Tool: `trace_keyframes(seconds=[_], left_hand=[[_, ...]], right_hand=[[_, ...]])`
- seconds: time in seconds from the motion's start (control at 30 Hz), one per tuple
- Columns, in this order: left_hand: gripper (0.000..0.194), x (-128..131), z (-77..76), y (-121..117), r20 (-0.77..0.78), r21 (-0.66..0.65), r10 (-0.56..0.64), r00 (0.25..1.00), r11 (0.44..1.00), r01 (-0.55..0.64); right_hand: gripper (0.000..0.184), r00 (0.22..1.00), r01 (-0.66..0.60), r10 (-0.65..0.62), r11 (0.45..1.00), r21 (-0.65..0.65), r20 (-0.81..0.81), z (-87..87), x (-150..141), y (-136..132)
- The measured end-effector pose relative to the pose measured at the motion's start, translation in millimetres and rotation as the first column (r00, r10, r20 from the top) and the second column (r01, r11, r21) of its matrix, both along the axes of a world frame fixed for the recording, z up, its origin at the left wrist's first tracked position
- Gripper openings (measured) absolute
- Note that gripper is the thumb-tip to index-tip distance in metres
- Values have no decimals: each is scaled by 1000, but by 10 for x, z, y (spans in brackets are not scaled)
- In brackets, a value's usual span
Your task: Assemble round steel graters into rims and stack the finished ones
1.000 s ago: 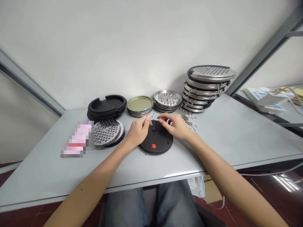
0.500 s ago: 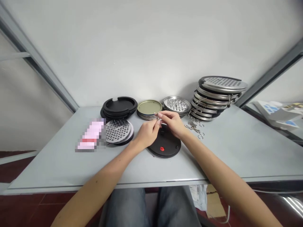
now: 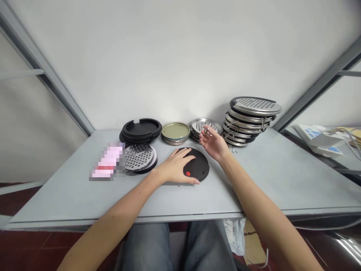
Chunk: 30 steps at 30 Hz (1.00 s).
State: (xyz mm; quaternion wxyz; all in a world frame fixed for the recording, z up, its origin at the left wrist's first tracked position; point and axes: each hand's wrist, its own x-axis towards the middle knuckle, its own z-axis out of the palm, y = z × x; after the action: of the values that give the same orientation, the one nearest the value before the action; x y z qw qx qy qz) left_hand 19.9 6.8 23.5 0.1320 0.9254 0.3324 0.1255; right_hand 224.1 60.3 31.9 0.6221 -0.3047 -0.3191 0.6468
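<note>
My left hand (image 3: 177, 165) lies spread across a round black disc (image 3: 201, 162), its fingers over the far part and its thumb by the near rim. A red mark and a small dark knob show on the disc. Above and right of it, my right hand (image 3: 213, 145) is turned palm up, fingers curled around small shiny metal clasps (image 3: 207, 131); how many cannot be made out. Behind that hand stands a stack of round metal graters (image 3: 201, 123). A few loose metal rings (image 3: 234, 151) lie beside its wrist, partly hidden.
Black round holders (image 3: 142, 128) are stacked at the back left, with perforated discs (image 3: 138, 158) in front. Olive-gold lids (image 3: 175, 131) stand at the back middle. A tall leaning stack of assembled graters (image 3: 254, 105) is at the right. A pixelated pink item (image 3: 108, 162) lies left.
My hands, together over the disc before, are now apart. The left has spread down onto the disc; the right has moved right and turned palm up with metal pieces. The view has shifted slightly.
</note>
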Motion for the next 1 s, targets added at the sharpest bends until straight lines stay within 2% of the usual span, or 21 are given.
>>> trace_keyframes(seconds=[0.33,0.53,0.83,1.0], left_hand=[[87,-7,-52,161,5,58,72,997,996,-72],[86,-24,-49,155,2,51,79,997,996,-79],[85,-30,-36,119,8,60,76,997,995,-77],[85,-32,-24,105,7,43,89,996,995,-89]], right_hand=[[21,983,-183,182,980,-78,-16,-18,-112,-58],[20,982,-187,189,981,-43,32,-59,-128,-64],[25,955,-268,267,963,-9,131,-101,-125,-88],[25,962,-266,266,964,-18,61,-65,-114,-100]])
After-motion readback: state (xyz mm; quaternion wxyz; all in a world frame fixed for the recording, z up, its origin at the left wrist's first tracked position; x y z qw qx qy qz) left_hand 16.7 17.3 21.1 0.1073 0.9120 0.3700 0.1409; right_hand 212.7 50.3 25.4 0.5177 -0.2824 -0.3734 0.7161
